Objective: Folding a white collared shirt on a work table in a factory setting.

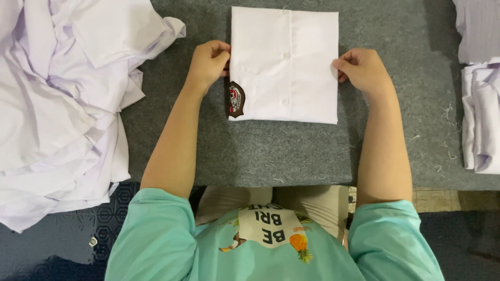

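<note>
While the folded white cotton shirt [284, 65] with its small buttons lies flat on the grey felt table [291, 156], the person's left hand [208, 62] pinches its left edge with curled fingers just above a dark oval embroidered badge [235, 99]. Opposite, the right hand [362, 68] pinches the right edge. A heap of loose white shirts [62, 104] lies far left; stacked white garments [482, 104] lie far right.

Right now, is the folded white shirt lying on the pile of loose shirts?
No, the folded shirt lies flat on the grey felt table, apart from the pile.
</note>
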